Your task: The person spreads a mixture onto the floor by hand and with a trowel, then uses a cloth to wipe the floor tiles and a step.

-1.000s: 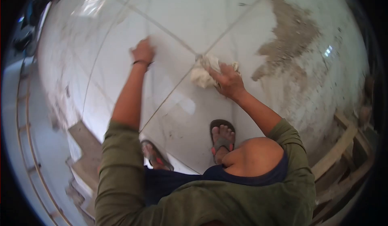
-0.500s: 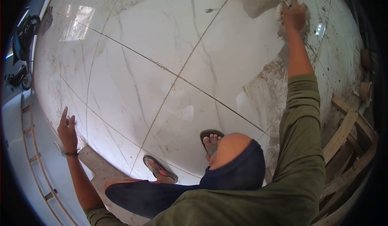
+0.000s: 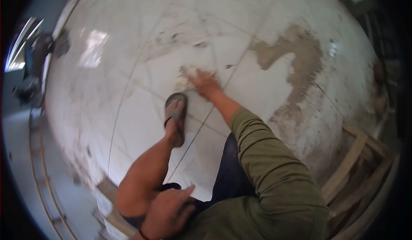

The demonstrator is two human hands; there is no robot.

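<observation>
My right hand (image 3: 206, 84) presses a crumpled, pale, dirty rag (image 3: 184, 78) onto the white tiled floor (image 3: 150, 100), closed over it. Just below the rag is my sandalled foot (image 3: 175, 111). My left hand (image 3: 166, 212) is beside my bent knee, its index finger stretched out and the others loosely apart; it holds nothing that I can see. To the right of the rag, a curved patch of wet brown dirt (image 3: 302, 64) spreads over the tiles. Motion blurs the picture.
A wooden frame (image 3: 349, 167) stands at the lower right. A ladder (image 3: 43, 175) leans at the left, below a dark motorbike (image 3: 36, 68). Small scraps, one of them a colourful wrapper (image 3: 200, 44), lie farther out on the floor.
My right hand has brought the rag from the dirt patch at the upper right leftward to the middle. My left hand has come in to my knee, and one foot has stepped forward.
</observation>
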